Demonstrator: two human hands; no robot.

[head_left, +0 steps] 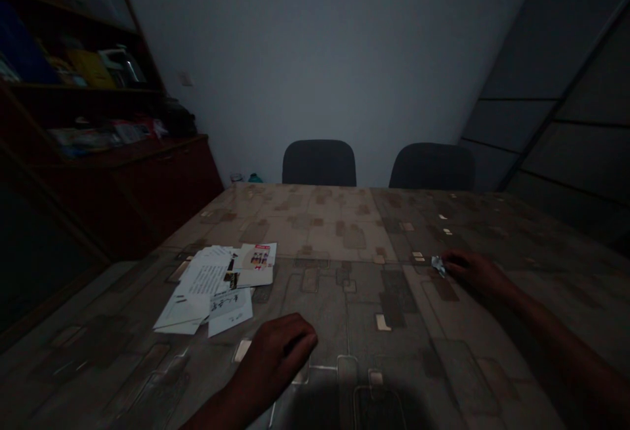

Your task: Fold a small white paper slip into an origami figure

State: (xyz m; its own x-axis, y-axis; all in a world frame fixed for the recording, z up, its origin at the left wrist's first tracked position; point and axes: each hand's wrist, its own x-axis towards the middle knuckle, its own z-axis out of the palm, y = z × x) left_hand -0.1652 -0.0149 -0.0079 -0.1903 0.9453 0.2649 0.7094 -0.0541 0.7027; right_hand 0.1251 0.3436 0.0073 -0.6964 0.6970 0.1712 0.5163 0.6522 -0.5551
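Note:
My right hand is over the right part of the table, its fingers bent together at a small crumpled piece of pale paper. The crumpled paper sticks out past the fingertips on their left side. My left hand rests on the tablecloth near the front, fingers curled in and thumb lying alongside, with nothing visible in it. To its upper left lies a loose pile of white printed papers. A card with dark handwriting-like marks and another with a red and coloured picture overlap this pile.
A patterned tablecloth covers the wide table. Two dark chairs stand at its far side, before a pale wall. On the left is a dark wooden shelf unit with bottles and packages. Grey panels rise at the right. The room is dim.

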